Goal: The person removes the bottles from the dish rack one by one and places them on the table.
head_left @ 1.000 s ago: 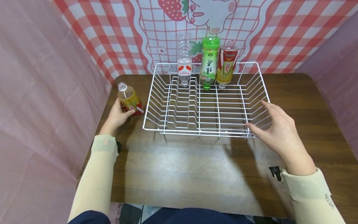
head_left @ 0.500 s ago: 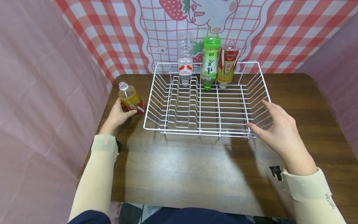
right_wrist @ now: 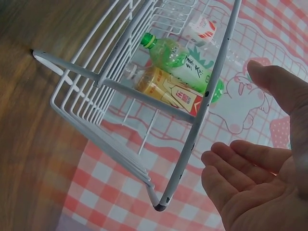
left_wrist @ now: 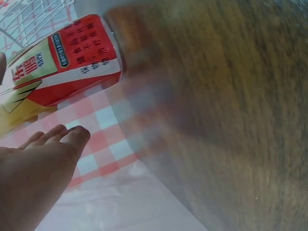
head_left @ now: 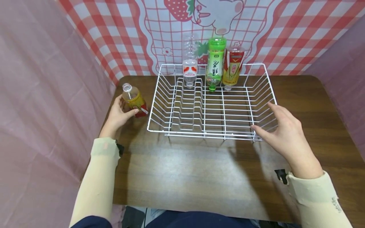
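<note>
My left hand (head_left: 117, 114) is beside a clear plastic bottle (head_left: 135, 100) with a red and yellow label, which stands upright on the table left of the rack. In the left wrist view the bottle (left_wrist: 79, 53) has its base on the wood, and the straight fingers (left_wrist: 74, 137) are apart from it. My right hand (head_left: 286, 131) is at the right front corner of a white wire dish rack (head_left: 186, 134), thumb and fingers spread, holding nothing. Leaning upside down at the rack's back are a clear bottle (head_left: 189, 71), a green tea bottle (head_left: 215, 65) and another red and yellow bottle (head_left: 233, 68).
The wooden table (head_left: 182, 177) carries the rack. A red checked cloth (head_left: 296, 34) with strawberries hangs close behind it. Pink curtains (head_left: 37, 95) close off the left side, and a similar one hangs at the right.
The fingers of my left hand have loosened from the bottle and drawn slightly away to the left; the bottle stays standing where it was. My right hand keeps its place by the rack.
</note>
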The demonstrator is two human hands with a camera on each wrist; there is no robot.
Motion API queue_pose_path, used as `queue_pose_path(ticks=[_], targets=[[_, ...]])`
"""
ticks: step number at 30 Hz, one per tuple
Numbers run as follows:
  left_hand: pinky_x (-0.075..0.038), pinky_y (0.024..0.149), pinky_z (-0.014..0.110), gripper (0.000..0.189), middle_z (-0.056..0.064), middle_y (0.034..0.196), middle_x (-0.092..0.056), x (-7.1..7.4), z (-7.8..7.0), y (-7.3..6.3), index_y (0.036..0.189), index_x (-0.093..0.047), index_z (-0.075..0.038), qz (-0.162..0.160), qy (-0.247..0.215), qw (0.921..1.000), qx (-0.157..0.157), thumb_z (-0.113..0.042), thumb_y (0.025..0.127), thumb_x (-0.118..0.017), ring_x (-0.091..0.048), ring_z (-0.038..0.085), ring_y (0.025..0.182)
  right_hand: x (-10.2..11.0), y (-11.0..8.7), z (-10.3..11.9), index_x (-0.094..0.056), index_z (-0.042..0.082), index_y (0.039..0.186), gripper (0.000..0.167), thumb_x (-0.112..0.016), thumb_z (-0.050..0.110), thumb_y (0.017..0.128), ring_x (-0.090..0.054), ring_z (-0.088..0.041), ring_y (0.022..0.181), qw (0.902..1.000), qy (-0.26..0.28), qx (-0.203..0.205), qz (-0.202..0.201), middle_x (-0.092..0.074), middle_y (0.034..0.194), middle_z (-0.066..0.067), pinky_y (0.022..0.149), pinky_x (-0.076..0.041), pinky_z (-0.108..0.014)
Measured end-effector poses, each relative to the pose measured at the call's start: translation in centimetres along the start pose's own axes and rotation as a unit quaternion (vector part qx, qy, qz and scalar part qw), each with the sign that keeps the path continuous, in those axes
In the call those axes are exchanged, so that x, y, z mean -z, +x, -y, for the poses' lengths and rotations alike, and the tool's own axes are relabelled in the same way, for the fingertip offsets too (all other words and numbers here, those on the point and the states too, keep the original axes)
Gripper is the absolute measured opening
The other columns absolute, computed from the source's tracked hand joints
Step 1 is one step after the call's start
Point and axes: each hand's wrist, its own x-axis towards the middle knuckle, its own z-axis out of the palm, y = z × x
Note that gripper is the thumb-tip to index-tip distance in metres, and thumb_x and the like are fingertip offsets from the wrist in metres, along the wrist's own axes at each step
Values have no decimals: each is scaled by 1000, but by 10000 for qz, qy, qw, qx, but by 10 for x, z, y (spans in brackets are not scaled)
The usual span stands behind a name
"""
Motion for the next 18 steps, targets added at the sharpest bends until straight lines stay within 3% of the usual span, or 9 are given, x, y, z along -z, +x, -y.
queue_pose_path(ticks=[6, 18], targets=[[-12, 121, 39, 90, 29, 163, -12, 1, -19, -9, 156, -12, 11, -32, 128, 9999, -13, 7, 88, -72, -12, 38, 150, 1, -1, -1, -49, -9, 143, 90, -92, 23, 71, -48, -50, 125, 9998, -16, 112, -144, -52, 136, -34, 101, -38, -67], [-14, 121, 34, 96, 26, 164, -16, 5, -29, -8, 157, -14, 9, -223, 162, 9993, -239, 7, 84, -77, -15, 33, 151, 1, -2, -2, -46, -8, 147, 93, -92, 23, 72, -46, -51, 127, 9999, 5, 95, -103, -50, 138, -34, 104, -36, -66]])
